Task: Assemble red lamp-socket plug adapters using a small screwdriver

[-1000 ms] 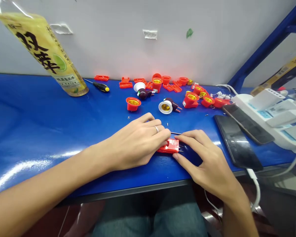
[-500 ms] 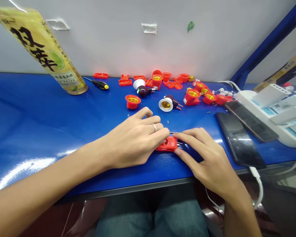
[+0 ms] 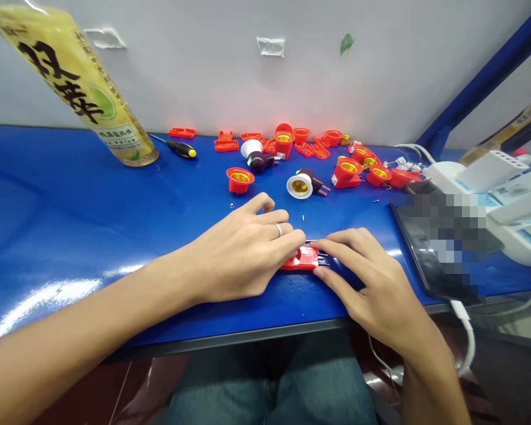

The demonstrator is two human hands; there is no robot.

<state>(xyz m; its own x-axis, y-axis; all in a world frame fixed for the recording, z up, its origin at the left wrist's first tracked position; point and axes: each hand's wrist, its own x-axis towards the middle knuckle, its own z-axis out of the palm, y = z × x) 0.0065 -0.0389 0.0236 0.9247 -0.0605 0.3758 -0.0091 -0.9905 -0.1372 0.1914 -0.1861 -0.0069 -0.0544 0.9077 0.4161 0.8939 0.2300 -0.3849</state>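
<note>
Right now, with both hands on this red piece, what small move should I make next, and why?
I'd perhaps ease your left hand back slightly: it hides the left end of the red plug piece, so that end can't be checked. Your right hand has thumb and finger at the end with the metal prongs, which should steady it.

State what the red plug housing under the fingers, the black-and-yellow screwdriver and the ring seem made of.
Red plug housing: likely glossy plastic, judging by its white highlights; its prongs look like metal.
Black-and-yellow screwdriver: handle probably plastic, possibly rubber, finish unclear; its slim shaft suggests metal.
Ring: apparently polished metal, from its silvery sheen.
</note>
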